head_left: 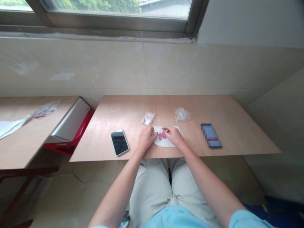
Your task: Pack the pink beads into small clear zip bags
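Observation:
A small heap of pink beads (pixel 161 136) lies on a white sheet (pixel 167 144), which looks like paper or tissue, near the front of the table. My left hand (pixel 147 136) rests at the sheet's left edge, fingers curled in and thumb pointing toward the beads. From the other side my right hand (pixel 174 135) reaches over the sheet, its thumb and fingertips drawn together just above the beads. Whatever sits in either hand's fingers is too small to make out. Behind my left hand is a clear plastic bag (pixel 148 118) with pinkish contents.
Another clear bag (pixel 182 114) lies at the back. A white-edged phone (pixel 120 142) is on the left, a pixelated phone-like object (pixel 211 136) on the right. A second table (pixel 14 155) stands at left, with a red container (pixel 79 134) between. The wooden table's (pixel 95 155) front edge meets my lap.

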Available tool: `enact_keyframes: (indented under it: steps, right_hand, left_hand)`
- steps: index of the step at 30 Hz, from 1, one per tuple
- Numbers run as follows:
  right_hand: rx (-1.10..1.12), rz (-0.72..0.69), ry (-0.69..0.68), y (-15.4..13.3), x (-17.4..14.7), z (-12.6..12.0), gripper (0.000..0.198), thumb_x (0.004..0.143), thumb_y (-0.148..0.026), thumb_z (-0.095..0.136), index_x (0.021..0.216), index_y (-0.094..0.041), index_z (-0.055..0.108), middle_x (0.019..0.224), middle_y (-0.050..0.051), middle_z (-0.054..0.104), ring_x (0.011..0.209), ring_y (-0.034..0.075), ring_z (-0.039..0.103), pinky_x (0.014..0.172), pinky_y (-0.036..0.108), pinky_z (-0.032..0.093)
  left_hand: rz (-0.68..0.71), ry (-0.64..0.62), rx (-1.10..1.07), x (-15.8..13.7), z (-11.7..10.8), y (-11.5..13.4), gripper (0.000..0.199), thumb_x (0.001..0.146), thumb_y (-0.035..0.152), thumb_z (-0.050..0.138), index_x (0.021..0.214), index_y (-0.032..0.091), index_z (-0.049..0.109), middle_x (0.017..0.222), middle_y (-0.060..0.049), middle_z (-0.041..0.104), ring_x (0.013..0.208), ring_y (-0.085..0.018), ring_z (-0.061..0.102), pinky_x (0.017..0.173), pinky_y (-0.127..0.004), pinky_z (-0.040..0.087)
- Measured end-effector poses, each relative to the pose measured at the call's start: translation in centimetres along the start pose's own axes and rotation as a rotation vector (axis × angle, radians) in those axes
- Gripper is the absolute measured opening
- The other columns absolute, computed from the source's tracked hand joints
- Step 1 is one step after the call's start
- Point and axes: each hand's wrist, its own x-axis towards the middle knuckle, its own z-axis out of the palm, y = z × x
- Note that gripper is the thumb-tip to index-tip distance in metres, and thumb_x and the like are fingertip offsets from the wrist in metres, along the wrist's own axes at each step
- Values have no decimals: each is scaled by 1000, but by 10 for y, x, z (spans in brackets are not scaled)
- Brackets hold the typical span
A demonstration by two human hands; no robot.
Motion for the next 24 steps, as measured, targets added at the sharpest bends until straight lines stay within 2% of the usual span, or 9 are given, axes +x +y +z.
enact_keyframes:
  steps: [4, 8, 17, 21, 24]
  right_hand:
    - [-117, 55, 6, 20, -10, -23, 22, 88, -15, 60, 104, -20, 75, 102, 7, 77, 86, 19, 70, 84, 32, 55]
    - [-159, -8, -57, 25, -19, -30, 24, 86, -11, 60, 102, -19, 75, 101, 8, 74, 87, 19, 68, 84, 31, 53]
    - [-207, -27, -60, 24, -22, -24, 15, 84, -11, 62, 92, -19, 73, 95, 7, 69, 86, 19, 65, 82, 30, 50]
    - [-127, 24, 40, 21, -17, -20, 9, 88, -21, 59, 87, -19, 69, 86, 4, 70, 75, 18, 63, 74, 29, 50]
    - [-27, 82, 121, 8, -9, -5, 10, 88, -25, 59, 89, -19, 67, 85, 4, 71, 71, 17, 64, 68, 27, 51]
  left_hand:
    - [-6, 2, 10, -1, 0, 1, 15, 89, 34, 66, 94, 21, 60, 86, -5, 67, 79, -21, 61, 72, -30, 41]
    - [2, 8, 4, -2, -1, 2, 15, 88, 33, 66, 93, 21, 59, 85, -4, 66, 79, -21, 61, 72, -30, 40]
    - [-7, 6, 14, -3, -2, 3, 13, 89, 33, 65, 91, 21, 59, 85, -5, 67, 78, -21, 60, 71, -31, 40]
    - [-13, 7, 33, -3, -1, 3, 14, 89, 33, 65, 91, 21, 59, 85, -5, 67, 79, -21, 60, 72, -31, 40]
    - [-5, 3, 37, -3, 0, 3, 14, 89, 33, 65, 92, 21, 59, 86, -5, 67, 79, -21, 60, 73, -31, 40]
